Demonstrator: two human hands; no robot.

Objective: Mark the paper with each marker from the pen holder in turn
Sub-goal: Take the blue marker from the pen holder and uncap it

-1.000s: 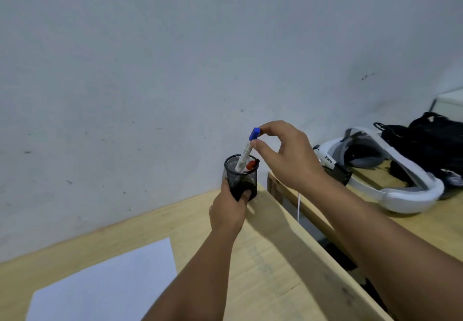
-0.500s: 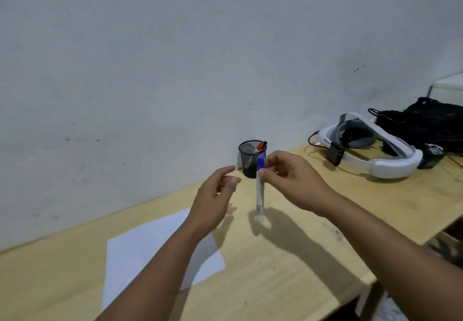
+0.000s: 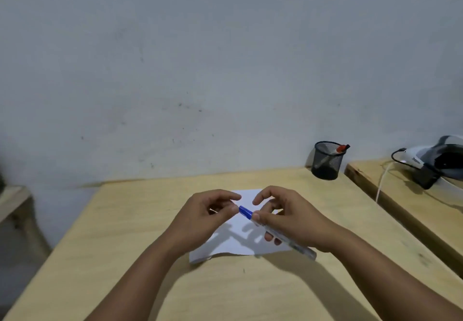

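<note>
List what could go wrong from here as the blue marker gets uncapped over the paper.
The left hand pinches only the tip of the blue cap, so it may slip as the cap comes off. The right hand holds the blue marker low over the paper, so a sudden release could leave a stray streak. The paper lies loose on the table and may shift.

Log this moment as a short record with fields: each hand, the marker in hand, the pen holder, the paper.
right hand: grips the barrel of the blue-capped marker
left hand: fingertips pinch at the blue cap end
cap: on the marker
pen holder: black mesh cup, far right corner of the table, a red-capped marker leaning inside
paper: white sheet lying under both hands
</note>
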